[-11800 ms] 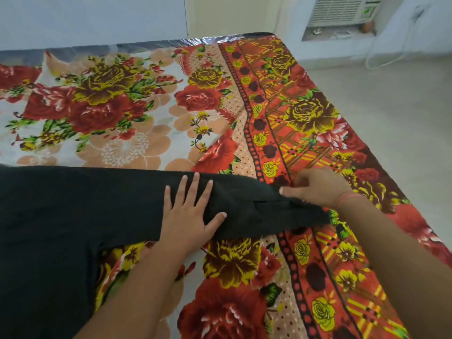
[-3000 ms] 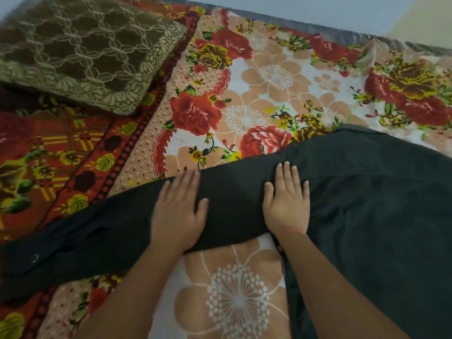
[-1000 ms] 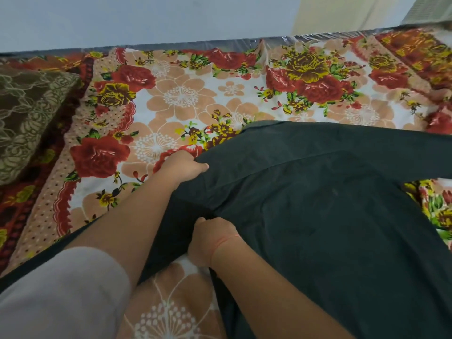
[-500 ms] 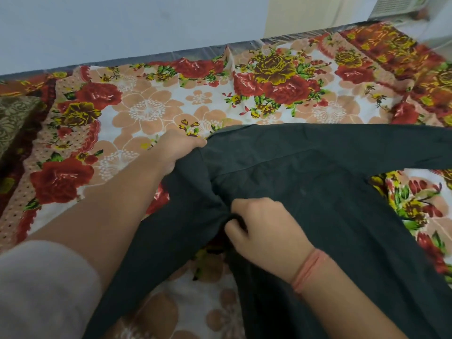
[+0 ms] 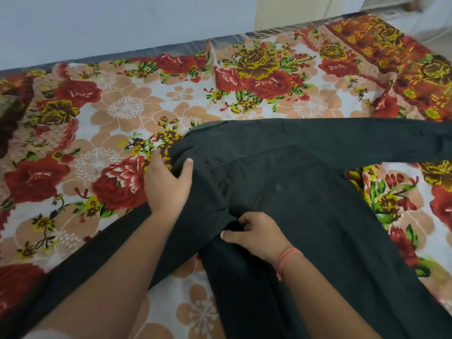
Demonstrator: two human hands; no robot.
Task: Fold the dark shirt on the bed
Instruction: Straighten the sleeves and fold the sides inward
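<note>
The dark shirt (image 5: 288, 192) lies spread on the bed's floral sheet (image 5: 127, 111), back side up. One sleeve runs off to the right edge, the other trails down to the lower left under my left arm. My left hand (image 5: 167, 183) grips the shirt at its left shoulder, thumb over the cloth and fingers beneath the edge. My right hand (image 5: 254, 232) pinches a bunched fold of the shirt at the left armpit seam. A pink thread band circles my right wrist.
A patterned pillow's corner (image 5: 5, 111) shows at the far left edge. The pale wall (image 5: 122, 25) runs along the bed's far side. Bare floor and a wall unit (image 5: 391, 1) lie at the upper right.
Both hands have kept hold of the shirt's left shoulder and armpit and drawn that part slightly right and toward me. The view has shifted a little.
</note>
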